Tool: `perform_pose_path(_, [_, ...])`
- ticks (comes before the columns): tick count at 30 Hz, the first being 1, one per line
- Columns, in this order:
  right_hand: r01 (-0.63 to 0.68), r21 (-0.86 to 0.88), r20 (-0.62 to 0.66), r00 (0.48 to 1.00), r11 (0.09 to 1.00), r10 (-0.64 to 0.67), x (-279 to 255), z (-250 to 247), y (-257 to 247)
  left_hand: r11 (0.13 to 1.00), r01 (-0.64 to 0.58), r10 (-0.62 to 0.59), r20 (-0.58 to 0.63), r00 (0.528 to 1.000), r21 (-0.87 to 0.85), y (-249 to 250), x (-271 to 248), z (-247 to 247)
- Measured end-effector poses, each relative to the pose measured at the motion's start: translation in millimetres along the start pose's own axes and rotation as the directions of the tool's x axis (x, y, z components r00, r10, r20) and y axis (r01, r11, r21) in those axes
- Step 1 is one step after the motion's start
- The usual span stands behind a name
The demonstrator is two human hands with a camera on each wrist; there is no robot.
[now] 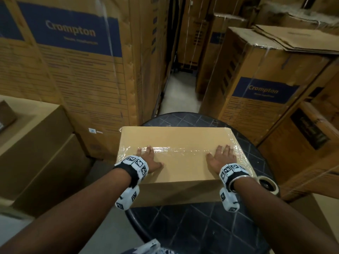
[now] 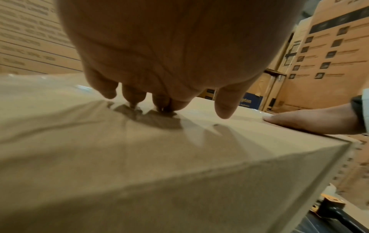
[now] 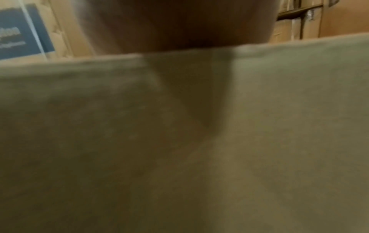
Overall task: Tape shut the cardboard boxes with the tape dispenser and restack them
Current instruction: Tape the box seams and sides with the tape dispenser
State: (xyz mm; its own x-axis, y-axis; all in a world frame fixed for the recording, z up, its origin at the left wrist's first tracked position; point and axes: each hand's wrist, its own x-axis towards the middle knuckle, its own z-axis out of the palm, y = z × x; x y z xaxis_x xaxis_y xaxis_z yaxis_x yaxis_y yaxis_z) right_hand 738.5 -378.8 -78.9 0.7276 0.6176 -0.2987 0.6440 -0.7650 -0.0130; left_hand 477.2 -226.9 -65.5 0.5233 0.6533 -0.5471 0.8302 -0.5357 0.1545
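Note:
A plain cardboard box lies on a round dark table, with clear tape running along its top seam. My left hand lies flat on the left part of the top, fingertips on the tape. My right hand presses flat on the right part beside the taped corner. In the left wrist view the left fingers touch the box top and the right hand rests farther along. The right wrist view shows only blurred cardboard. The tape dispenser sits on the table behind my right wrist.
Tall printed cartons stand close behind on the left, and more cartons on the right. A narrow floor aisle runs between them. Plain brown boxes are stacked at the left of the table.

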Motion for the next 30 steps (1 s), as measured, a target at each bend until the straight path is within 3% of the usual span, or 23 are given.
perform_pose_path(10, [0.057,0.001,0.063,0.996,0.998,-0.057,-43,14,-80,0.998,-0.057,0.057,0.007,0.998,-0.003,-5,-1,1])
perform_pose_path(16, [0.193,0.014,0.095,0.977,0.981,-0.193,-66,20,-121,0.997,-0.079,0.079,0.002,0.997,-0.005,-6,-1,1])
perform_pose_path(21, [0.268,0.096,0.083,0.958,0.959,-0.276,-61,18,-111,0.989,-0.147,0.146,-0.012,0.989,-0.027,-17,-2,-7])
perform_pose_path(24, [0.221,0.143,0.033,0.973,0.965,-0.228,-52,10,-92,0.978,-0.207,0.207,-0.029,0.978,-0.008,-34,-7,-16])
perform_pose_path(27, [0.157,0.053,0.06,0.985,0.986,-0.16,-43,11,-77,0.969,-0.246,0.248,-0.048,0.968,0.036,-54,-15,-19])
perform_pose_path(30, [0.163,-0.025,0.061,0.985,0.986,-0.161,-41,16,-75,0.977,-0.194,0.202,-0.112,0.973,0.085,-74,-22,-16])
